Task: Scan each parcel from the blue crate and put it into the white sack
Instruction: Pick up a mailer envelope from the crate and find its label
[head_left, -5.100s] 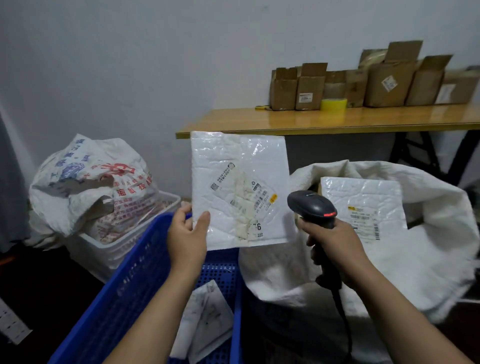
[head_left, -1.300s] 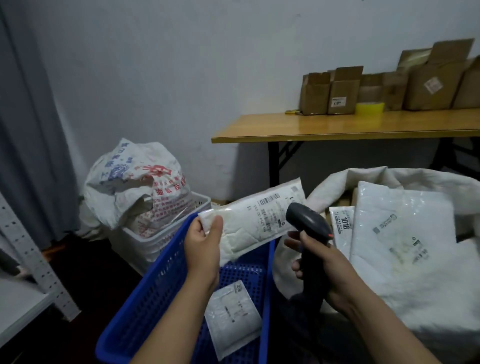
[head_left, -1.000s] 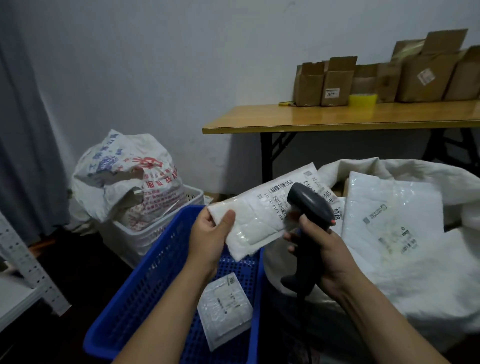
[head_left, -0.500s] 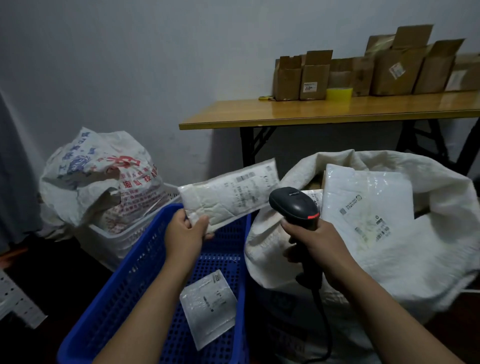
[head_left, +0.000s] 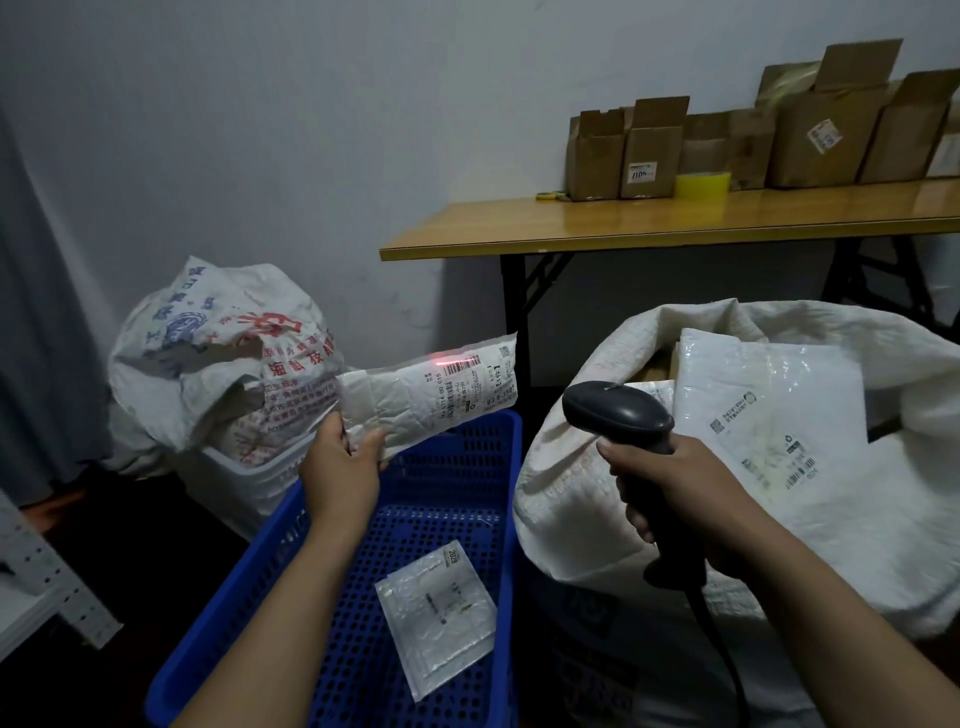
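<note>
Left hand (head_left: 340, 470) pinches the parcel (head_left: 431, 395) by its end, red beam on the barcode; right hand (head_left: 675, 493) grips the scanner (head_left: 615, 418), handle mostly hidden, label print unreadable

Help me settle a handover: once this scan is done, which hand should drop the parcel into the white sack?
Left. The left hand already grips the parcel, while the right hand is full with the scanner. The white sack sits just right of the blue crate, probably a short swing.

Scanner (head_left: 618, 418) beam on held parcel (head_left: 431, 397)
</note>
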